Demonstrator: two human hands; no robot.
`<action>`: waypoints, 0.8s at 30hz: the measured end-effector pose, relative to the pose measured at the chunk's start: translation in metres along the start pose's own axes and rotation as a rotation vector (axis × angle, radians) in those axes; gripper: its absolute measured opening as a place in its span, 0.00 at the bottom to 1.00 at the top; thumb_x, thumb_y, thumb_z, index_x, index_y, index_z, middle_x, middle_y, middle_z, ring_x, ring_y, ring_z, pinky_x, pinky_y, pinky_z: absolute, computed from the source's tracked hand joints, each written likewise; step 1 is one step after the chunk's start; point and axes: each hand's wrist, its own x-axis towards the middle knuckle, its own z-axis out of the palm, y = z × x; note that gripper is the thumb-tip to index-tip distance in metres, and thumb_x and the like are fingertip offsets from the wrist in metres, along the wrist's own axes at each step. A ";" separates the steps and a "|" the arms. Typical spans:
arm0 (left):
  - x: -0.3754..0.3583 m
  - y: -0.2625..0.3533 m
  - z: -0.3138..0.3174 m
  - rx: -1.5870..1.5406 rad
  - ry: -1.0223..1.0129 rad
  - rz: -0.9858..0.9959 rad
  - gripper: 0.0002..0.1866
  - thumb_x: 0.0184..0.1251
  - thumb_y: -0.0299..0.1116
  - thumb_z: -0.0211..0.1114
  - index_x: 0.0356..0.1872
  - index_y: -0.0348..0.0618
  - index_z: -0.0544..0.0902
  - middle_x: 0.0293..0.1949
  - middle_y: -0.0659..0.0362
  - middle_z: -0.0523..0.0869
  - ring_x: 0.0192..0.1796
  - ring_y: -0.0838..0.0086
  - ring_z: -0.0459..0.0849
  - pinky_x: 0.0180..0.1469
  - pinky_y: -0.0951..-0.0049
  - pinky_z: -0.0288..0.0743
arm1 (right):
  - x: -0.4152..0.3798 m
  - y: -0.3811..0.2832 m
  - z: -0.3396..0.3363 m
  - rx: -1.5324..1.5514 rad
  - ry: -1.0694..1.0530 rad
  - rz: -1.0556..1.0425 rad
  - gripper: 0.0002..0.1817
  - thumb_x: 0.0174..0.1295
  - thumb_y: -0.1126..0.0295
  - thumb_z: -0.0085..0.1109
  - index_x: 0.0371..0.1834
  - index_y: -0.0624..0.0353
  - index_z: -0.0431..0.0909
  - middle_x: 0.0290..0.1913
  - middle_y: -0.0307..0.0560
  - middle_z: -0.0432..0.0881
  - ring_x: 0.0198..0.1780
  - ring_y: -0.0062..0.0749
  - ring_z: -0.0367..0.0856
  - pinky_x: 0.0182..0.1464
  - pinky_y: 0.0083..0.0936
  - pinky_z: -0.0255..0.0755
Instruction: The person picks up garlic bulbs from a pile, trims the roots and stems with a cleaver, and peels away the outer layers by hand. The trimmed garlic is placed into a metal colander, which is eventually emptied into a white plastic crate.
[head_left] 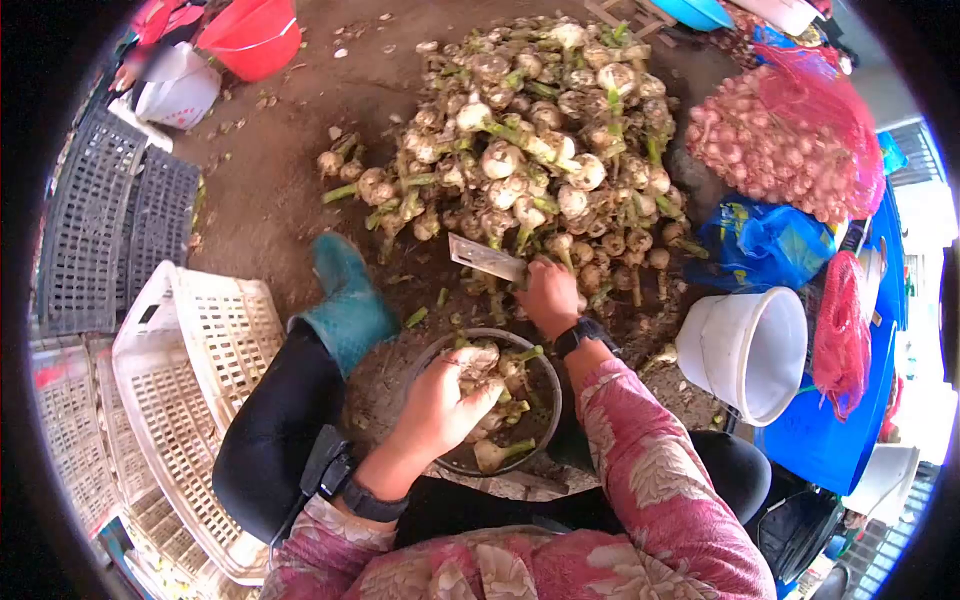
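Note:
My left hand (440, 405) is over a round bucket (556, 400), its fingers closed round a whitish bulb (473, 358). Inside the bucket lie more bulbs and green stem pieces (505, 455). My right hand (552, 297) grips a knife, whose broad blade (485, 258) points left in front of the pile. The knife's handle is hidden in the fist. Beyond both hands rises a large heap of soil-stained bulbs with cut green stalks (540, 150).
White plastic crates (215, 340) stand at the left, dark crates (100, 220) behind them. A white bucket (745, 350) tilts at the right, near a blue bag (765, 245) and a pink net of bulbs (770, 140). My boot (350, 305) is left of the heap.

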 end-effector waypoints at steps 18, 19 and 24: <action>-0.023 0.033 -0.028 -0.460 0.125 0.221 0.21 0.56 0.31 0.53 0.51 0.35 0.68 0.48 0.57 0.71 0.48 0.74 0.71 0.51 0.75 0.65 | -0.160 -0.118 -0.184 0.637 0.295 0.172 0.14 0.52 0.63 0.56 0.30 0.66 0.72 0.27 0.60 0.76 0.32 0.54 0.77 0.36 0.40 0.71; -0.027 0.034 -0.030 -0.543 0.189 0.230 0.20 0.55 0.31 0.52 0.50 0.35 0.69 0.48 0.58 0.72 0.49 0.74 0.70 0.51 0.76 0.65 | -0.164 -0.112 -0.190 0.549 0.240 0.205 0.13 0.51 0.64 0.55 0.31 0.66 0.73 0.28 0.59 0.77 0.31 0.51 0.78 0.36 0.39 0.72; -0.046 0.066 -0.034 -0.257 -0.079 0.510 0.09 0.47 0.29 0.61 0.31 0.40 0.77 0.35 0.62 0.79 0.41 0.73 0.75 0.53 0.71 0.65 | -0.182 -0.108 -0.206 0.191 0.235 0.360 0.14 0.45 0.62 0.60 0.28 0.62 0.76 0.29 0.59 0.79 0.34 0.47 0.80 0.36 0.36 0.74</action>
